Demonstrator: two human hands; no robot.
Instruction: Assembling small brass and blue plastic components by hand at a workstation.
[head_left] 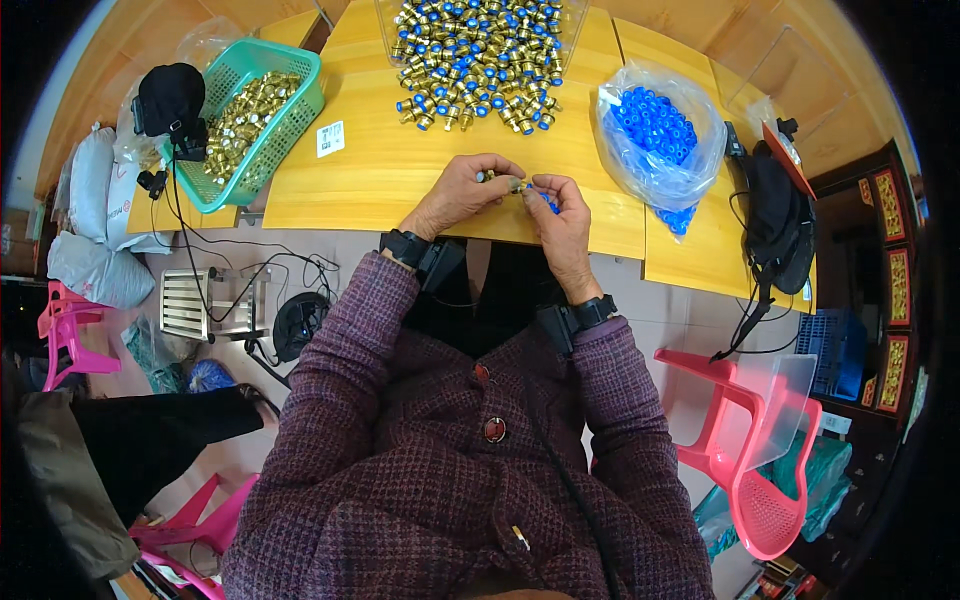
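Over the near edge of the yellow table [350, 195], my left hand [468, 193] is closed around a small brass fitting [487, 177]. Close beside it, my right hand [562, 222] pinches small blue plastic caps [548, 201], with the fingertips of both hands almost meeting. Beyond my hands lies a big heap of brass fittings with blue caps [470, 65], spilling toward me from a clear tray [583, 30]. To the right, a clear plastic bag [610, 150] holds loose blue caps [652, 122]. A green basket [305, 85] at the left holds brass fittings without blue caps [250, 115].
A black cap [170, 100] hangs by the basket, with cables running down. A black bag [780, 215] lies at the table's right end. Pink chairs [735, 440] stand at both sides. White sacks [95, 270] are piled at far left, and another person's leg [170, 440] shows below.
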